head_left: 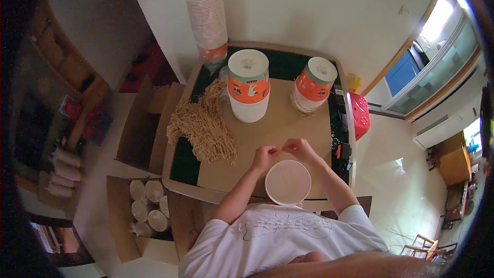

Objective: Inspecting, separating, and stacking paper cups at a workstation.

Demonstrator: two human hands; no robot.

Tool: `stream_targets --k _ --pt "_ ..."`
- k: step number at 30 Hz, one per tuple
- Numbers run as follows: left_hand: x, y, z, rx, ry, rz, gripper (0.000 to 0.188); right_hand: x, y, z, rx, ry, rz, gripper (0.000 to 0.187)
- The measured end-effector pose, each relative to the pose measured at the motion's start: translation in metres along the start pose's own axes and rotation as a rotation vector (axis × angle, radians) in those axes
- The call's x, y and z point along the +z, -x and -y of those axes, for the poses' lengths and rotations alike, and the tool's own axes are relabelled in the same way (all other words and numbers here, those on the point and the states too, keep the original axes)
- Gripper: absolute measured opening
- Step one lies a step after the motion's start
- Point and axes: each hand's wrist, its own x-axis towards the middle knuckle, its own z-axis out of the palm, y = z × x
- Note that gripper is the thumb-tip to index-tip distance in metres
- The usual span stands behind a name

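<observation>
A white paper bucket point(288, 181) stands at the table's near edge, close against my shirt; its pale round top faces up. Just beyond its far rim, my left hand point(265, 157) and my right hand point(300, 150) are close together with fingertips pinched. What they hold is too small to make out. Left of them lies a loose heap of tan twine strands point(208, 126). Farther off, an upside-down stack of orange-and-green printed paper buckets point(249, 86) stands on the brown cardboard sheet point(288, 118). A second stack point(315, 80), to its right, has tan strands around its lower part.
A tall stack of white buckets point(207, 18) rises at the table's far left corner. On the floor at left, an open carton point(121, 216) holds several wrapped bucket stacks. A red plastic stool point(360, 116) stands beyond the right edge, near a black-and-orange object point(342, 153).
</observation>
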Motion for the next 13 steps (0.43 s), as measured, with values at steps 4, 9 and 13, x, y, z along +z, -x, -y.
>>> stream_targets --k 4,9,13 --pt "0.003 -0.001 0.006 0.061 0.037 -0.056 0.016 0.003 0.0 0.005 0.074 0.108 -0.009 0.011" --pt "0.003 -0.002 0.001 0.005 0.001 -0.031 0.013 0.004 -0.001 0.006 0.023 0.231 -0.008 0.019" --pt "0.003 -0.002 -0.002 -0.014 -0.048 -0.007 0.012 0.011 -0.002 -0.001 0.085 0.218 -0.037 0.021"
